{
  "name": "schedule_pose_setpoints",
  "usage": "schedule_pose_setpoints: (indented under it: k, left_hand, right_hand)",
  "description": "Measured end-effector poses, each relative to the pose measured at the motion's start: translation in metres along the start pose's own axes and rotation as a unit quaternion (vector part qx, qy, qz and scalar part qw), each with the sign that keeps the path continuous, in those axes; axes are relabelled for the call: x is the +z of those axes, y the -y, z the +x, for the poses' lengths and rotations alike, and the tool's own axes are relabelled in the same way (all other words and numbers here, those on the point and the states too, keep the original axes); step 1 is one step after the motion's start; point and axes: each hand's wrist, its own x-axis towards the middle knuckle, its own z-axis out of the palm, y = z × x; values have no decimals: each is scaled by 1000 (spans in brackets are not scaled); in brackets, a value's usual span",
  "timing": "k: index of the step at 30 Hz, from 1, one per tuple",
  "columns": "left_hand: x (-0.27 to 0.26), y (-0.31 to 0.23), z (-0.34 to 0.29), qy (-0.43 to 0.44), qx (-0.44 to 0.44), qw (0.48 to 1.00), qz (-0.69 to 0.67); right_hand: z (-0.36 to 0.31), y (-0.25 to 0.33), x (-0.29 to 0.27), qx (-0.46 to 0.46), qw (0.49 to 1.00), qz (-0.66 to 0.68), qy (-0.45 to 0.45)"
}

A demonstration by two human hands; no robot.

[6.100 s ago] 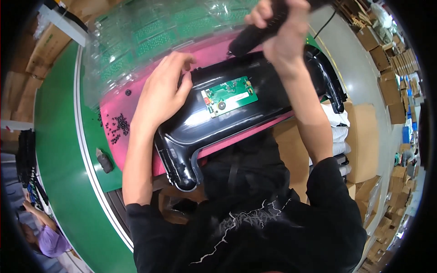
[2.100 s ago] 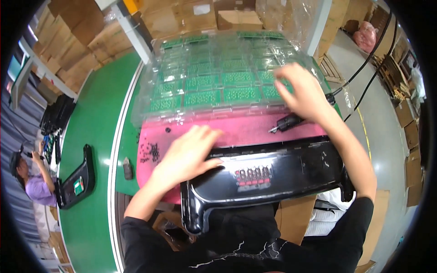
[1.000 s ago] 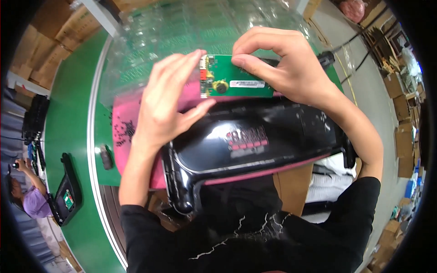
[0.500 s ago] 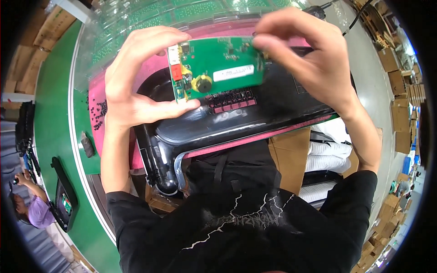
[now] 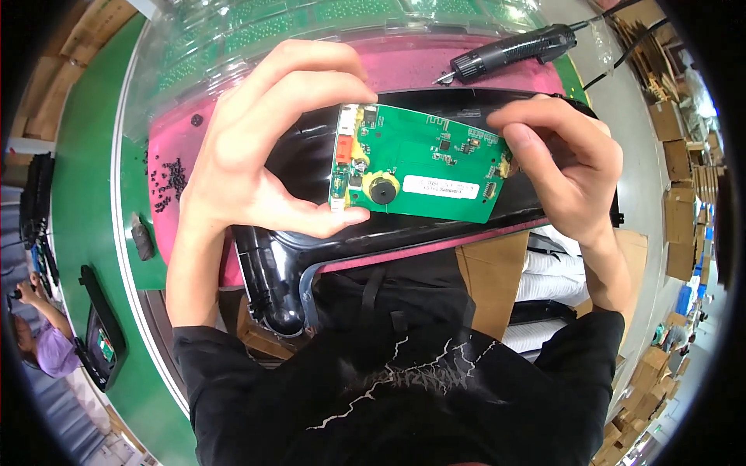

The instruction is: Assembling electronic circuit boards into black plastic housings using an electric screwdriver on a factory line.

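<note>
A green circuit board (image 5: 420, 159) is held up in front of me. It carries a white label, a round black buzzer ringed with yellow glue, and red and white connectors along its left edge. My left hand (image 5: 256, 147) grips that left end, fingers on the upper corner and thumb on the lower one. At the upper right corner, the thumb and forefinger of my right hand (image 5: 567, 163) are pinched on the board, covering part of that edge. Below the board lies a large black plastic housing (image 5: 357, 241), partly hidden by the board and my hands.
A black electric screwdriver (image 5: 513, 54) lies on the pink mat (image 5: 404, 58) at the back right. Black screws (image 5: 171, 182) are scattered at left. Clear trays (image 5: 311, 23) with green boards stand behind. A co-worker (image 5: 54, 349) sits far left beside another black housing (image 5: 101, 342).
The board has moved right and slightly nearer, and its tilt has changed. My right hand has come down from above to the board's right corner, uncovering the electric screwdriver.
</note>
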Motion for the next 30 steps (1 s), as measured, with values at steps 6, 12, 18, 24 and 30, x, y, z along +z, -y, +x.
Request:
schedule_pose_setpoints:
  k: [6, 12, 18, 24, 30]
  left_hand:
    - [3, 2, -8, -17, -101, 995, 13]
    - [-1, -1, -8, 47, -207, 975, -62]
    - [14, -21, -2, 252, -311, 911, -102]
    - [22, -23, -6, 261, -335, 905, -21]
    - [24, -18, 2, 282, -373, 884, 14]
  right_hand:
    - [-3, -11, 0, 23, 991, 128, 25]
    - [-7, -27, 10, 24, 997, 62, 38]
    - [-33, -47, 10, 72, 981, 120, 131]
    - [-35, -44, 21, 114, 983, 88, 115]
    - [-30, -47, 20, 131, 985, 33, 110]
